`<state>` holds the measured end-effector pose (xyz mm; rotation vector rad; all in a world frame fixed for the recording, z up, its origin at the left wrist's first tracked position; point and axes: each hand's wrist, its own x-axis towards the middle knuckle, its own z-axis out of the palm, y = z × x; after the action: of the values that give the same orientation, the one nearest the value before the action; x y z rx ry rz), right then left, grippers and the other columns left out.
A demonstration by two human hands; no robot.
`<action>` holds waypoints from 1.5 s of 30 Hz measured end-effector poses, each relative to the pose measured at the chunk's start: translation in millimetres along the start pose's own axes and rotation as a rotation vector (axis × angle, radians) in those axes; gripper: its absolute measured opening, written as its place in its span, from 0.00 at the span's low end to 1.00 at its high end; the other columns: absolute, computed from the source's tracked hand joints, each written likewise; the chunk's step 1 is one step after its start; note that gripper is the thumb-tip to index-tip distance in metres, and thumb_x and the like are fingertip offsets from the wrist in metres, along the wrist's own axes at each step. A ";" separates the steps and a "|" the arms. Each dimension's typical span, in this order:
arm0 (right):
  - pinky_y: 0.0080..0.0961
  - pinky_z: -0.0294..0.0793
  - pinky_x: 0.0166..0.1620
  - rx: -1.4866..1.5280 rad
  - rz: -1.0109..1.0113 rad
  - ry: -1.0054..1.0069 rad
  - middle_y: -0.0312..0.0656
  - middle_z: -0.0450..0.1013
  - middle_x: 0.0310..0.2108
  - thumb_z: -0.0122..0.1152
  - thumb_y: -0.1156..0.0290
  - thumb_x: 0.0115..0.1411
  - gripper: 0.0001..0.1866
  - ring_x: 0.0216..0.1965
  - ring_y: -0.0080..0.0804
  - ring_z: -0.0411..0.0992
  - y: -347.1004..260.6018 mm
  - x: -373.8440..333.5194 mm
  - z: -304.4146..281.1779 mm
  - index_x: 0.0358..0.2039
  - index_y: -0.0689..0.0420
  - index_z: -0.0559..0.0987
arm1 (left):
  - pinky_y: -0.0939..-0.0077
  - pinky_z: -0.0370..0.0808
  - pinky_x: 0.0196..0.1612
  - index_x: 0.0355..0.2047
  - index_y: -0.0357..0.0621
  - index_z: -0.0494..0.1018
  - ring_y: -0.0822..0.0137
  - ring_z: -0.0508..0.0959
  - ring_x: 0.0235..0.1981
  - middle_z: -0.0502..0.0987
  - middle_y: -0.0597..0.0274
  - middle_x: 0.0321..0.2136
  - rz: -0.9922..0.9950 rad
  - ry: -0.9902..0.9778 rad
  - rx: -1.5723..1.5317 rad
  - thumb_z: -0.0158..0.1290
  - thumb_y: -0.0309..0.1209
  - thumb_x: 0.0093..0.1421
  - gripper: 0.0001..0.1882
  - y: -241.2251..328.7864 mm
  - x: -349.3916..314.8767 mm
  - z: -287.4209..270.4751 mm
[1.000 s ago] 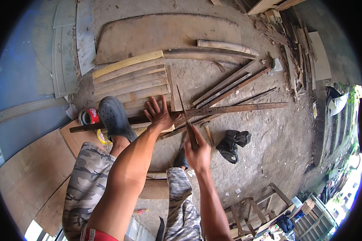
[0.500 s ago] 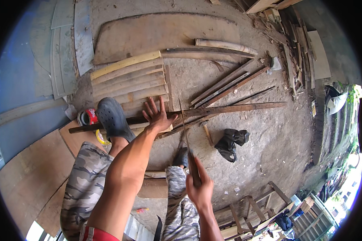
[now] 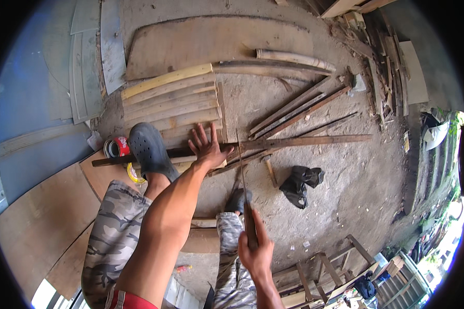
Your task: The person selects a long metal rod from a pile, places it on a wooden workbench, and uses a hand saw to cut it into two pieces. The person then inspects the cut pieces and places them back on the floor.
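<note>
My left hand (image 3: 210, 150) lies spread on a long dark wooden strip (image 3: 309, 141), fingers apart, pressing it against the slatted wooden panel (image 3: 170, 105) beneath. In my right hand (image 3: 257, 248) is the handle of a handsaw (image 3: 245, 188). Its thin blade, seen nearly edge-on, points away from me and crosses the strip just right of my left hand. My left foot, in a dark clog (image 3: 148, 149), rests on the strip's left part. How deep the blade sits in the wood cannot be made out.
A hammer (image 3: 270, 171) and a black plastic bag (image 3: 300, 185) lie on the ground to the right. Several loose strips (image 3: 294, 110) spread beyond. A red can (image 3: 119, 147) and a yellow tape roll (image 3: 134, 174) sit by my left foot. Wooden frames (image 3: 327, 270) stand at lower right.
My right hand and the saw have drawn slightly back toward me relative to the strip. My left hand and foot stay on the wood. The whole view has shifted a little.
</note>
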<state>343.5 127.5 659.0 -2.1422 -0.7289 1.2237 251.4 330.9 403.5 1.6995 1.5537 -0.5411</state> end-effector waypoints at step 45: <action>0.37 0.76 0.53 0.023 -0.100 0.087 0.59 0.76 0.51 0.55 0.72 0.58 0.31 0.51 0.52 0.77 43.9 161.4 59.6 0.65 0.58 0.70 | 0.28 0.23 0.67 0.75 0.55 0.24 0.35 0.19 0.72 0.18 0.37 0.72 0.004 0.051 0.006 0.56 0.68 0.54 0.66 12.3 -1.5 -0.4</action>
<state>369.0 220.5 510.0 -2.0993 -0.7709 1.0752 263.0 330.6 407.9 1.7326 1.5858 -0.5052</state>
